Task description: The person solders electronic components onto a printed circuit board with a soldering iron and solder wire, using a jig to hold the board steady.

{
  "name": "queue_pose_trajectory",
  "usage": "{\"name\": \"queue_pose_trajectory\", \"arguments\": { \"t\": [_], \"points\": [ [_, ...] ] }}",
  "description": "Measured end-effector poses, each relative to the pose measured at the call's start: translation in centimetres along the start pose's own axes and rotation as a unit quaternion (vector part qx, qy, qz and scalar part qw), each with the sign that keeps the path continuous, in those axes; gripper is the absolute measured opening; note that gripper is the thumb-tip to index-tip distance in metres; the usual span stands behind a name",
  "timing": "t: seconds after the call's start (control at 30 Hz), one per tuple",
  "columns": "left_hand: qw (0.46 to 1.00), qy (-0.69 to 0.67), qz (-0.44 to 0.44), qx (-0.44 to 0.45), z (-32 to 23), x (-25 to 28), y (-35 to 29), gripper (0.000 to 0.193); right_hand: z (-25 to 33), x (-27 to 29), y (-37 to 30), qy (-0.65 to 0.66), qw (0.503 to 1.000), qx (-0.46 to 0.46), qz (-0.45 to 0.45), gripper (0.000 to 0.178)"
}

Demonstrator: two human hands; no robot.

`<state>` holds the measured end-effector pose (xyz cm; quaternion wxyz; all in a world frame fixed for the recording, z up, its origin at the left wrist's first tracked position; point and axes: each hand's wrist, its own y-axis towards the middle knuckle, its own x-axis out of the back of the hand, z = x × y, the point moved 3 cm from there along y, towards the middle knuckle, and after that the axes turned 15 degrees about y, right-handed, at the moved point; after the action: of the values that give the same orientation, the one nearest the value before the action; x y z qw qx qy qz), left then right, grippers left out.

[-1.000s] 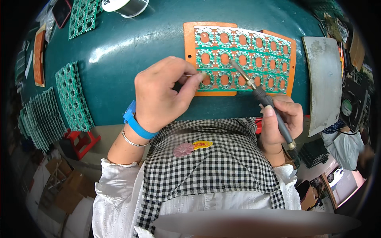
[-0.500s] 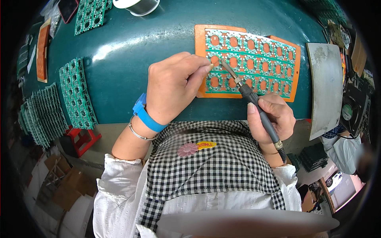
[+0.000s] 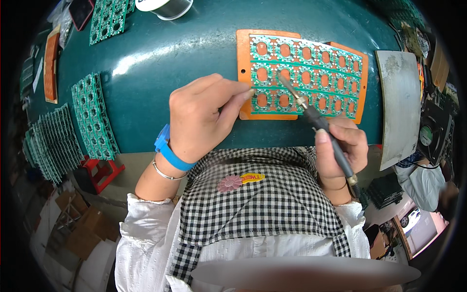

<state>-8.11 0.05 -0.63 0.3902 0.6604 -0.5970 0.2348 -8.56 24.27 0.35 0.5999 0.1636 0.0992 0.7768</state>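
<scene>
A green circuit board panel (image 3: 290, 64) with rows of round cut-outs lies on an orange fixture board (image 3: 243, 53). In my right hand (image 3: 343, 148) is a soldering iron (image 3: 318, 119) with a dark handle, gripped like a pen. Its metal tip hangs over the panel's middle row, left of centre; contact with the board cannot be made out. My left hand (image 3: 206, 112) is closed in a pinch by the fixture's left edge, near the panel's lower left corner. Whatever lies between its fingertips is too small to name.
A spool of wire (image 3: 170, 7) stands at the far edge. On the left are more green panels (image 3: 95, 117), a stack of panels (image 3: 54, 141) and an orange board (image 3: 51, 65). A grey metal plate (image 3: 398, 109) lies right of the fixture; a red stool (image 3: 102, 173) stands below the table.
My left hand has drawn back left and slightly nearer, uncovering a hole in the fixture's edge. The soldering iron has shifted a little to the right with my right hand.
</scene>
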Motion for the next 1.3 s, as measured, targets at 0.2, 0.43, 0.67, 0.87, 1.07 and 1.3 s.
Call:
{"name": "queue_pose_trajectory", "arguments": {
  "t": [0.2, 0.43, 0.67, 0.87, 1.07, 1.3],
  "points": [
    [1.0, 0.009, -0.019, 0.014, 0.9, 0.7, 0.0, 0.008, 0.3, 0.4, -0.2, 0.007, 1.0, -0.021, -0.014, 0.029],
    [0.999, -0.033, -0.006, 0.031, 1.1, 0.1, -0.4, 0.008, 0.2, -0.4, 0.0, -0.026, 1.0, 0.002, -0.009, 0.028],
    [0.999, -0.035, -0.005, 0.02, 0.9, 0.3, -0.4, 0.009, 0.4, -1.4, 0.8, -0.093, 0.992, 0.074, 0.052, 0.025],
    [1.0, -0.019, -0.004, 0.018, 1.1, 0.2, -0.3, 0.009, 0.1, -0.3, 0.3, -0.024, 0.998, 0.062, -0.009, 0.025],
    [1.0, -0.005, -0.007, 0.015, 0.9, 0.0, 0.1, 0.006, 0.1, -0.8, 0.1, -0.008, 1.0, -0.006, 0.02, 0.025],
    [1.0, -0.009, -0.008, 0.0, 1.3, -1.0, 0.0, 0.007, -0.6, -1.9, -0.1, -0.025, 0.999, -0.014, 0.022, 0.025]
  ]
}}
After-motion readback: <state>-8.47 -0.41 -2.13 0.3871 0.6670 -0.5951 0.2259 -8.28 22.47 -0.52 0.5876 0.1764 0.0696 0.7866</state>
